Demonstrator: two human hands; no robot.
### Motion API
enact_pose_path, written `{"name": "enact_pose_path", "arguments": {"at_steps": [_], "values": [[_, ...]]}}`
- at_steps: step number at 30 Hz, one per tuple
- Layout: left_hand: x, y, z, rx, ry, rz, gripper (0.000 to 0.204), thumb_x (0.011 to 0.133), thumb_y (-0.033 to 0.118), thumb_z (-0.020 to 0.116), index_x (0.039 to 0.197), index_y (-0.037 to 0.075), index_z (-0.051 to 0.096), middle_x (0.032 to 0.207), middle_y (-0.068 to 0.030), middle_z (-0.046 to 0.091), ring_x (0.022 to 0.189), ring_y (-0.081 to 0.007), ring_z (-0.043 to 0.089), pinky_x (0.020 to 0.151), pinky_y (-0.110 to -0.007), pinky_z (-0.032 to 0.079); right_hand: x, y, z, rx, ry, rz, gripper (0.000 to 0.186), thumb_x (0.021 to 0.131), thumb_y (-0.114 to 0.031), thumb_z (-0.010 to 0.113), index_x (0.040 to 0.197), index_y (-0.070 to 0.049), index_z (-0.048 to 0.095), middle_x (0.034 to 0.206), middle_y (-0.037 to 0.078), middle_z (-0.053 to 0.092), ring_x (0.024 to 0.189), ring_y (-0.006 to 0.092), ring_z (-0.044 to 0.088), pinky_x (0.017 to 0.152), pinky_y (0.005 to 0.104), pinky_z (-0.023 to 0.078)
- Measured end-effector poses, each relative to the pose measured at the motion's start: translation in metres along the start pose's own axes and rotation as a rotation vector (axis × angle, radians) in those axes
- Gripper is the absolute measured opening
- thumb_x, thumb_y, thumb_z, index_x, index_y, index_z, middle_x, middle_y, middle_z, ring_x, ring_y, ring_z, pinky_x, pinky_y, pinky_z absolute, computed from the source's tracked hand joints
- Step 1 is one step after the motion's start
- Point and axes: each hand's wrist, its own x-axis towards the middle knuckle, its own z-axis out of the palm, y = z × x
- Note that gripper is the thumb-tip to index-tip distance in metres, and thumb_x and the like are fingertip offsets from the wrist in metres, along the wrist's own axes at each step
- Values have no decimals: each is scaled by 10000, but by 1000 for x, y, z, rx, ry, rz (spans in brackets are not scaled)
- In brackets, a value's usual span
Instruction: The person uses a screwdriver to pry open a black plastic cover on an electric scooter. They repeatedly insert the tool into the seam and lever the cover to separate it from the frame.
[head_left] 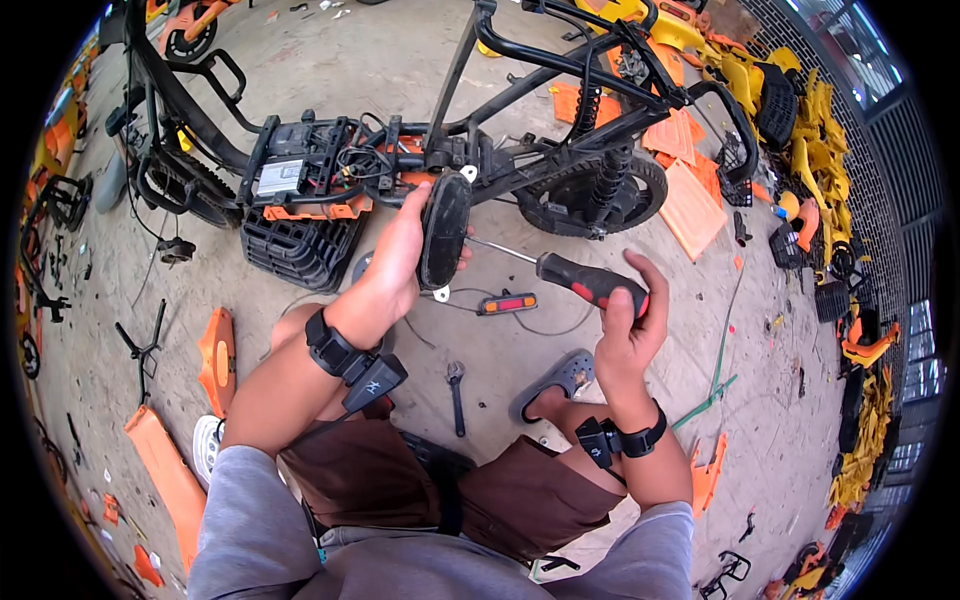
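My left hand (pixel 398 248) grips a long, oval black part (pixel 445 230) with pale tabs at its two ends, holding it upright; its exact kind is unclear. In my right hand (pixel 632 345) is a screwdriver (pixel 590 281) with a black and red handle, and its thin shaft points left at the oval part. Whether the tip touches the part cannot be made out. Behind both hands stands a stripped black scooter frame (pixel 520 95), with a silver box (pixel 283 177) and loose wires on its floor section.
An orange and red light (pixel 507 303) with a cable lies on the concrete floor, and nearer me an adjustable wrench (pixel 456 398). Orange panels (pixel 165 480) lie at left. Yellow body parts (pixel 825 130) are heaped along the right wall. The scooter's rear wheel (pixel 610 190) stands ahead.
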Motion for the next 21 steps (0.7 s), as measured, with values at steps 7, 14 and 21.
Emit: {"name": "enact_pose_path", "arguments": {"at_steps": [7,14,21], "values": [[3,-2,0,-5,-11,-15,564,1034,466,297,1156,2,592,907,-144,669,701,-227,660,652,-356,567,-2,5,2,83,19,-166,532,888,-148,666,1336,47,456,1010,88,563,865,146,511,853,303,427],[6,-5,-5,-30,-36,-64,547,1031,457,293,1139,8,586,898,-149,662,682,-243,658,637,-367,566,0,-1,6,158,101,-216,630,805,-87,781,1334,22,457,1154,165,594,1017,223,614,922,319,464],[8,-10,-4,-94,-70,-209,531,1026,452,291,1162,21,570,951,-182,651,698,-296,666,647,-420,593,15,-12,12,174,187,-287,521,780,63,746,1246,37,516,1223,214,615,1008,212,641,834,293,514]]}}
